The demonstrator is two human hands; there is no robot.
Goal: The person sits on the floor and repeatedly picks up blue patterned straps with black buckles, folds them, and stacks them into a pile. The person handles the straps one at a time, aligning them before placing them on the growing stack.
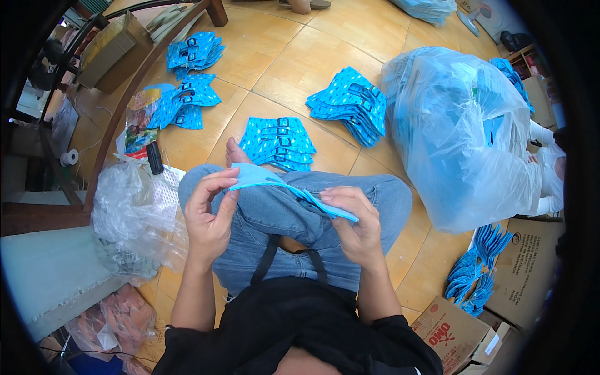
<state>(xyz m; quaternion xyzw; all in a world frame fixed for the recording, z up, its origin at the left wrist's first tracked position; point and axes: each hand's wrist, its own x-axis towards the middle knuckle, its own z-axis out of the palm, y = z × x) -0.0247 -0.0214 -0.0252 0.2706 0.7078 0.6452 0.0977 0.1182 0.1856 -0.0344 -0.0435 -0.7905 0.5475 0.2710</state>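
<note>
The thin blue piece [262,177] is up in front of me, held above my lap and stretched between my two hands, its pale blue face showing on the left and a dark-marked part toward the right. My left hand [211,215] pinches its left end between thumb and fingers, and my right hand [357,219] grips the other end the same way, thumb under and fingers over the edge. Below it are my crossed legs in blue jeans [381,194], and nearer me my black shirt [287,331]. Just past my legs, by a bare foot [234,153], a fanned stack of patterned blue pieces [278,144] lies on the tiled floor [287,69]. A thicker stack [351,106] sits farther off to the right, beside a big clear plastic bag [450,144] with blue showing inside. Two more piles [185,103] [195,51] lie to the left. Crumpled clear plastic [134,215] is beside my left knee, near a small black object [154,157]. At lower right, bundled blue pieces [472,275] rest near a cardboard box [450,331].
</note>
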